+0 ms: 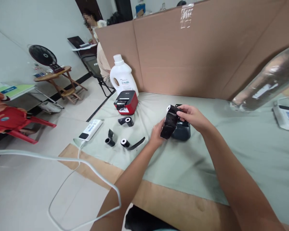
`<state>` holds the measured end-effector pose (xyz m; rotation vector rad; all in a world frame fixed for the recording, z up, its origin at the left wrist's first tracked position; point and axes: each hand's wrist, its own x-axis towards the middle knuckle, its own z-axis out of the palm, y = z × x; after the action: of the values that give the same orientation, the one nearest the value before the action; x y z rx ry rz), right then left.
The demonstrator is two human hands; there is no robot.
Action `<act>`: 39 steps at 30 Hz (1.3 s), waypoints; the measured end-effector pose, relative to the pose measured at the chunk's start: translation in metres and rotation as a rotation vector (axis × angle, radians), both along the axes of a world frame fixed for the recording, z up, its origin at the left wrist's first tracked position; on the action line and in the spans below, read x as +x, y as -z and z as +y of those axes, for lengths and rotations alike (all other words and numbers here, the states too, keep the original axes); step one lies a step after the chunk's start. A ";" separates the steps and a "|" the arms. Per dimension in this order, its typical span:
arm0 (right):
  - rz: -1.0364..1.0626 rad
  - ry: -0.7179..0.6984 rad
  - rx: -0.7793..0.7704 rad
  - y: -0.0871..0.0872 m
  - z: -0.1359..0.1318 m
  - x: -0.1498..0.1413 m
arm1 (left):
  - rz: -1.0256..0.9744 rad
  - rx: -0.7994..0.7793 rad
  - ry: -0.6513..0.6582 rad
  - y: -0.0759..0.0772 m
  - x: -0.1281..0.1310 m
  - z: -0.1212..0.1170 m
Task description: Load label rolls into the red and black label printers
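Observation:
My right hand (192, 116) is closed, thumb and fingers pinching a small roll of black tape (173, 110) with a white core. Its loose strip hangs down toward my left hand (157, 133), which grips the strip's side; some of the left fingers are hidden behind it. Just beyond and below the roll, a dark printer-like device (182, 132) sits on the cloth, partly covered by the strip and my right hand. Left of my hands lie more black rolls with loose tails: one roll (129, 121), another roll (125, 143) and a third roll (110, 141).
A red-and-black label printer (128, 102) stands before a white jug (124, 77). A white power bank (91, 130) with a cable (79, 155) lies at the cloth's left edge. Cardboard (183, 57) walls the back; a plastic-wrapped roll (267, 80) leans right. People sit beyond the table.

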<state>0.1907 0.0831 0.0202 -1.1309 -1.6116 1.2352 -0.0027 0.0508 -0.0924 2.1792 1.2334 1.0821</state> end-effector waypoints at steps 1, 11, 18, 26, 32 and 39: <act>-0.113 0.044 0.024 0.003 0.001 0.007 | -0.031 -0.013 -0.029 -0.002 -0.001 -0.002; -0.857 0.138 0.206 0.024 0.013 0.023 | 0.243 0.084 -0.013 -0.014 0.004 -0.014; -0.964 0.050 0.167 0.030 0.015 0.025 | 0.266 0.137 0.016 -0.013 0.005 -0.013; -1.019 0.185 0.133 0.033 0.006 0.009 | 0.289 0.158 0.095 -0.018 0.005 -0.016; -0.695 0.514 0.375 0.037 0.022 0.017 | 0.350 0.239 0.114 -0.020 0.012 -0.021; -0.545 0.234 0.250 0.023 0.023 0.035 | 0.311 0.321 0.131 -0.015 0.012 -0.021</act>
<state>0.2254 0.1061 -0.0025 -1.5221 -1.8917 0.5766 0.0088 0.0294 -0.0776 2.7156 1.0761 0.9673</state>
